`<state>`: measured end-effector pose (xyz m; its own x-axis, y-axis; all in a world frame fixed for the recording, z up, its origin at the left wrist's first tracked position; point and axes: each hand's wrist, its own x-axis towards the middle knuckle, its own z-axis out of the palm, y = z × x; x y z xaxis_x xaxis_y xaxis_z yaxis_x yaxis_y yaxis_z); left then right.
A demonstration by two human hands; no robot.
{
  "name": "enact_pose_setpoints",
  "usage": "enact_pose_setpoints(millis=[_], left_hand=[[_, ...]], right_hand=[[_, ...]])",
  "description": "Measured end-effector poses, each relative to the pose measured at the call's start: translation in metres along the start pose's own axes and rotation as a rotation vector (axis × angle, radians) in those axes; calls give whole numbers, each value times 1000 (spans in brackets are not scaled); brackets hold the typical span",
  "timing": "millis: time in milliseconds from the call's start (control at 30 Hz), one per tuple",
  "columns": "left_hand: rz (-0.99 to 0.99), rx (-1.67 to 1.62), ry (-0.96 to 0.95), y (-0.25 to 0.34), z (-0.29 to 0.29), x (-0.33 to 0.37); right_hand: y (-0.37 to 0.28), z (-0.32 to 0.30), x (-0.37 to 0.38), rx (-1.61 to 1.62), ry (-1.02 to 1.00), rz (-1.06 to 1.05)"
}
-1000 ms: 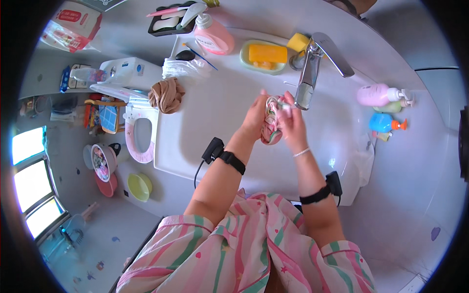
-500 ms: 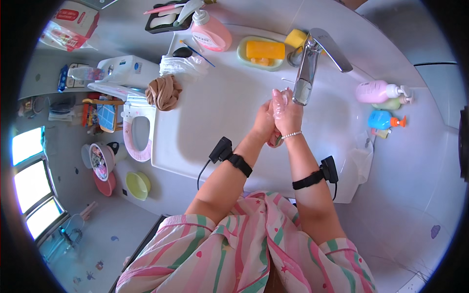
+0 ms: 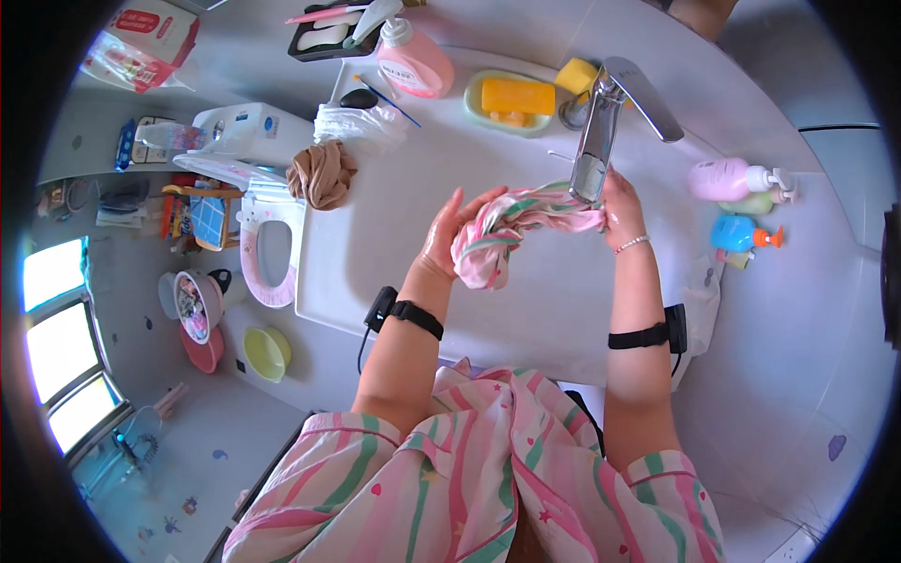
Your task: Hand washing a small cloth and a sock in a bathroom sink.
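A twisted wet-looking cloth (image 3: 486,246), striped pink, white and green, is stretched in an arch over the white sink basin (image 3: 394,188). Its bunched left end lies against my left hand (image 3: 445,235), whose thumb and fingers are spread around it. My right hand (image 3: 622,214) grips the other end with bent fingers, close beneath the spout of the chrome faucet (image 3: 593,155). Part of the right hand's fingers is hidden behind the spout and cloth. A beaded bracelet (image 3: 633,243) is on my right wrist.
Behind the basin stand a pink pump bottle (image 3: 418,64), a soap dish (image 3: 477,98) with an orange bar and a yellow sponge (image 3: 576,75). A brown cloth (image 3: 322,175) lies at the left rim. Pump bottles, one blue (image 3: 735,232), stand right.
My hands were pressed together with soapy foam, the cloth mostly hidden below them. Now they are apart, left hand moved left, right hand right, with the twisted cloth drawn out between them.
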<state>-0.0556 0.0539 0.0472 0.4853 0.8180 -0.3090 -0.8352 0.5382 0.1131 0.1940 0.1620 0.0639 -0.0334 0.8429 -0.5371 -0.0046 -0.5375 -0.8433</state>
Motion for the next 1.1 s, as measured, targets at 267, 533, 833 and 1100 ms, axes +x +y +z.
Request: enact_pose_setpoints(millis=[267, 533, 833, 1100], left_hand=[[17, 337, 61, -18, 18, 23], [-25, 520, 161, -11, 19, 28], [3, 28, 350, -21, 16, 29], [-152, 92, 238, -29, -8, 67]], right_hand=[[9, 18, -26, 341, -209, 56], [-2, 23, -31, 89, -432, 6], [9, 11, -32, 599, -304, 156], [19, 93, -148, -555, -154, -684]])
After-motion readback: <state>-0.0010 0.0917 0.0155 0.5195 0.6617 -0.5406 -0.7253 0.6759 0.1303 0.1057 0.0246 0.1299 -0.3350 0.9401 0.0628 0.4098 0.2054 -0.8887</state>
